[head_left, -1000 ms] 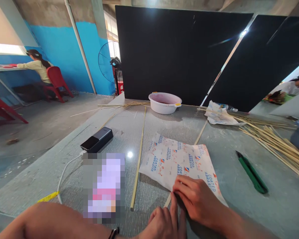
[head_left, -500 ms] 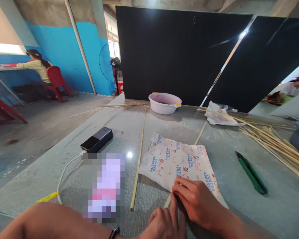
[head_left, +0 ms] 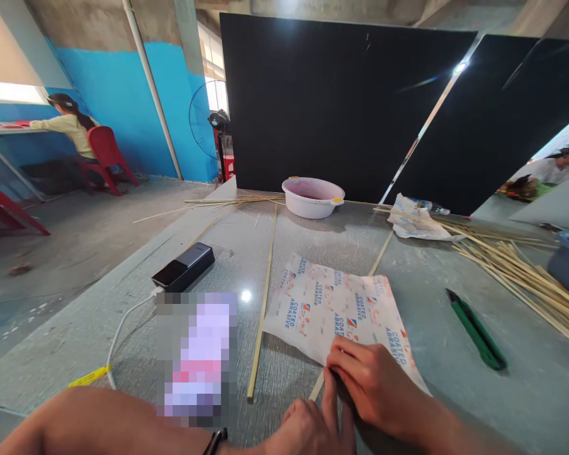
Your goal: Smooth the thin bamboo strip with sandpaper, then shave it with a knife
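A sheet of sandpaper (head_left: 308, 303), its printed backing up, lies on the grey table over a thin bamboo strip (head_left: 383, 253). The strip shows beyond the far edge and again at the near edge. My right hand (head_left: 372, 382) is closed on the near edge of the sheet, fingertips pinched over the strip. Just to the left and nearer, my left hand (head_left: 308, 426) is closed over the strip's near part, with its index finger stretched forward to my right fingertips. The strip's near end is hidden under my hands. Another bamboo strip (head_left: 264, 303) lies left of the sheet.
A phone (head_left: 201, 354) and a black power bank (head_left: 184, 265) with a white cable lie left. A green utility knife (head_left: 477, 328) lies right, near a bamboo strip pile (head_left: 516, 272). A white basin (head_left: 313, 205) stands behind. Two people are farther off.
Hands and sandpaper stay almost in the same place. The whole view has shifted very slightly.
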Available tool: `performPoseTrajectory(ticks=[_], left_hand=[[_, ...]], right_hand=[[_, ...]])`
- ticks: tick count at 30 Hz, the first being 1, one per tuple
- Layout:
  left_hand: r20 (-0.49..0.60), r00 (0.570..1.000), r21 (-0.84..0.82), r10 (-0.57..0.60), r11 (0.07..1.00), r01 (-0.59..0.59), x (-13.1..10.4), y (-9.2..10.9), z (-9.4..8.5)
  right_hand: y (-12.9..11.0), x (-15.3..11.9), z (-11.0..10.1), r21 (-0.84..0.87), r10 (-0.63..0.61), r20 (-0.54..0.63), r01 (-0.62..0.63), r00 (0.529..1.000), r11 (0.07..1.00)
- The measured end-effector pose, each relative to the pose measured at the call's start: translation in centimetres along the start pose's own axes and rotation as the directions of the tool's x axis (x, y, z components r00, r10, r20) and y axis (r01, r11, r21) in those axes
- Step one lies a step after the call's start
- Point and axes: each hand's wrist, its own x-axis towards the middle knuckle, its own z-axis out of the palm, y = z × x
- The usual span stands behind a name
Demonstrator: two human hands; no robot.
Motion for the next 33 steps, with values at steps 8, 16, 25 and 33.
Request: performPoseTrajectory(ticks=[8, 16, 25, 33], left_hand=[[-0.037, 0.999, 0.067, 0.005, 0.998, -0.003, 0.28, -0.13, -0.11], [-0.029, 0.999, 0.086, 0.015, 0.996, -0.012, 0.24, -0.18, -0.31], [0.007, 0.998, 0.083, 0.067, 0.994, -0.068, 0.16, -0.06, -0.08], [0.093, 0.983, 0.067, 0.155, 0.985, -0.162, 0.42, -0.66, -0.6]], right_hand=[[0.21, -0.06, 0.09, -0.005, 0.0, 0.003, 0.0, 1.0, 1.0], [0.33, -0.17, 0.12, -0.011, -0.01, 0.001, 0.01, 1.0, 1.0], [0.02, -0.09, -0.09, -0.152, -0.125, 0.0, 0.123, 0.992, 0.981], [-0.1, -0.24, -0.38, -0.168, -0.145, -0.001, 0.143, 0.989, 0.975]])
